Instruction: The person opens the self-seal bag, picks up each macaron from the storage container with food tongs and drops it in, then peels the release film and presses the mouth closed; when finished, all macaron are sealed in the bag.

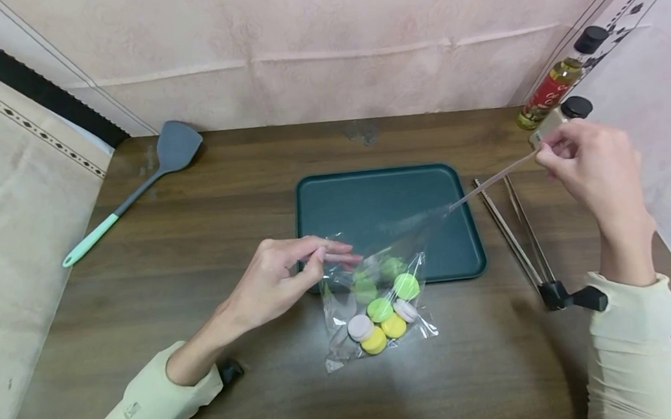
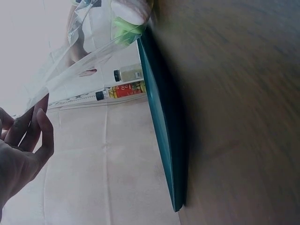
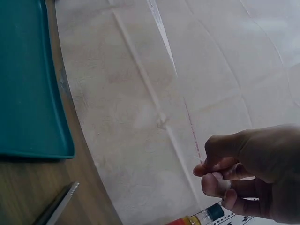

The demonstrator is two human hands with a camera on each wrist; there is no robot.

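A clear plastic bag [image 1: 344, 329] holds several round green, yellow and white pieces [image 1: 374, 341], which look like macarons. The bag overlaps the near edge of a dark teal tray [image 1: 381, 193]. At the bag's upper left edge, my left hand [image 1: 278, 272] pinches the film between thumb and fingers; the left wrist view shows the film [image 2: 70, 70] drawn taut from these fingertips. My right hand [image 1: 595, 159], raised to the right, pinches the end of a thin, clear strip [image 1: 497, 177] stretched up from the bag. Red marks run along this strip in the right wrist view.
Metal tongs [image 1: 513, 236] with a black end lie right of the tray. Behind my right hand stand an oil bottle [image 1: 549, 94] and a black-capped jar [image 1: 575, 108]. A grey spatula [image 1: 149, 180] with a mint handle lies at the left.
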